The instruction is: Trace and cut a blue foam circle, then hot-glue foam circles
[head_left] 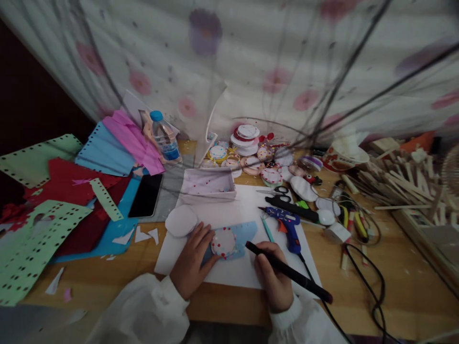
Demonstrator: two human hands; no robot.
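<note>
The right hand point(274, 282) has its grip closed around a long black pen-like tool point(289, 272), whose tip points up and left toward a round white disc dotted with red point(223, 241); the tip stands just beside the disc's right edge, and whether it touches the paper cannot be told. The left hand point(191, 265) lies flat with its grip spread, fingers pressing on a blue paper cut-out point(247, 231) that carries the disc, fingertips touching the disc's left rim. The cut-out rests on a white sheet point(236, 272) spread on the wooden tabletop point(118, 282). Just left of the disc, above the left hand, lies a plain white oval piece point(181, 220). Behind it stands a shallow white box point(208, 184). To the right of the cut-out a blue glue gun point(287, 224) lies on the sheet, its cord trailing toward the near edge, and beyond it sit scissors point(278, 191). Farther back there is a cluster of round decorated discs point(247, 153). On the left, a dark phone point(146, 195) lies beside a water bottle with a blue cap point(165, 136), among punched sheets of red, green, blue and pink paper point(64, 191). At the far right lies a heap of wooden sticks point(405, 184).
</note>
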